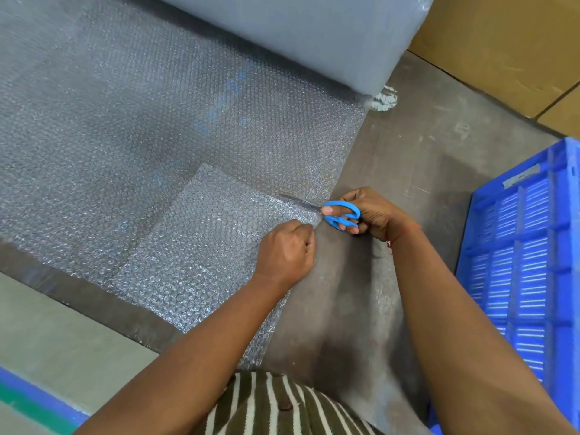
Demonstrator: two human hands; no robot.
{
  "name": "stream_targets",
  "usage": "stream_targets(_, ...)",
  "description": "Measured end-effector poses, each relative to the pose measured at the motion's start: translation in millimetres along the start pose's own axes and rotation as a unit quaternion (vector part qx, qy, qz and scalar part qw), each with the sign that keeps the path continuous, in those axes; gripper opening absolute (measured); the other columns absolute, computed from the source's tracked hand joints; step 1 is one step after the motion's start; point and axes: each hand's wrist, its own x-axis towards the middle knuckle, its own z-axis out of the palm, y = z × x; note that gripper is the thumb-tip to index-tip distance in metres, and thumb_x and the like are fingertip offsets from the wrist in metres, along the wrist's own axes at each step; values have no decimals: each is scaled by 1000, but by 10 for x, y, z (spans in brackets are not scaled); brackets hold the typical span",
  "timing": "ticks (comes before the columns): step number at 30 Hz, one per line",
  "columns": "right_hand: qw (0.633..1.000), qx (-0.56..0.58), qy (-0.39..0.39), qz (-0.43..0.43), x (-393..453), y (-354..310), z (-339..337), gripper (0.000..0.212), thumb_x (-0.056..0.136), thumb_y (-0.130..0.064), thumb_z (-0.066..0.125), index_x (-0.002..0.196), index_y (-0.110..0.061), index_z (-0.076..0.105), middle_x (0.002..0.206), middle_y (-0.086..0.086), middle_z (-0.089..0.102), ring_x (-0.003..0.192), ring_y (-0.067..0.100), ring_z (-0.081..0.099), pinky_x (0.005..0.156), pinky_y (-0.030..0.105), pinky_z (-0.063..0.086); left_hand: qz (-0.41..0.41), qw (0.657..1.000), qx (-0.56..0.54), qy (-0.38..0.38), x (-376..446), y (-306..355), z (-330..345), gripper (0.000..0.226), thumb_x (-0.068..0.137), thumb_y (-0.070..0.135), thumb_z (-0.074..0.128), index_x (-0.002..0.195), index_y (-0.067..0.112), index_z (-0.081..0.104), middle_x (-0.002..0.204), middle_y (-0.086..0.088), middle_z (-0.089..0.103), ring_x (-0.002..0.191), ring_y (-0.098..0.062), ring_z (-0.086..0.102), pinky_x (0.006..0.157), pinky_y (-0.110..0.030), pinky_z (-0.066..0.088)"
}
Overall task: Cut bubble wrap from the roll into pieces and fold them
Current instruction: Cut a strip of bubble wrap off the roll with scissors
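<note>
Grey concrete floor: clear bubble wrap sheet (175, 127) lies unrolled from the big roll (298, 36). Your right hand (370, 215) grips blue-handled scissors (340, 215), blades starting at the edge; your left hand (284, 249) pinches the wrap. One smaller piece (201, 246) rests on it; cutting barely begun, folding remains

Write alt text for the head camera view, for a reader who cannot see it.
A person's right hand works blue scissors into the edge of a bubble wrap sheet unrolled on the floor, while the left hand pinches the wrap beside the blades. The roll lies behind; a blue crate sits right.
</note>
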Motion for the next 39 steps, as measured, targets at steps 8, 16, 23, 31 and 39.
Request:
stream_targets(8, 1000, -21, -1, -6, 12, -23, 30, 92, 61, -49, 101, 93, 26, 60, 71, 23, 60, 41, 17, 44, 42, 22, 24, -6, 1000, -5, 2, -20, -16, 22, 22, 90, 8, 76, 72, 10, 64, 70, -5, 58, 58, -29, 57, 49, -33, 44)
stream_targets(16, 1000, -30, 0, 1, 7, -22, 28, 102, 46, -57, 105, 90, 23, 60, 68, 19, 61, 42, 16, 42, 43, 22, 21, -2, 1000, -3, 0, -28, -28, 12, 20, 89, 8, 76, 73, 10, 66, 69, -4, 57, 56, -27, 55, 48, -31, 42)
stream_targets(23, 1000, -12, 2, 5, 55, -40, 75, 104, 47, -55, 106, 88, 27, 55, 72, 23, 56, 40, 17, 41, 42, 21, 21, 1, 1000, -8, 3, -35, -26, 6, 20, 87, 8, 79, 73, 11, 66, 69, -4, 58, 57, -29, 57, 48, -31, 44)
stream_targets(31, 1000, -20, 4, -3, 128, -99, 157, 104, 51, -56, 104, 93, 27, 58, 71, 24, 58, 40, 17, 43, 42, 22, 22, -5, 1000, -4, 1, -40, -38, 7, 20, 88, 7, 77, 73, 11, 65, 69, -4, 57, 58, -28, 56, 48, -31, 42)
stream_targets(39, 1000, -31, 4, 3, 140, -123, 123, 90, 44, -56, 107, 89, 13, 70, 68, 20, 60, 40, 15, 43, 42, 22, 21, -7, 1000, -2, -1, -37, -24, 4, 19, 88, 7, 77, 73, 11, 65, 69, -3, 57, 58, -27, 56, 51, -28, 36)
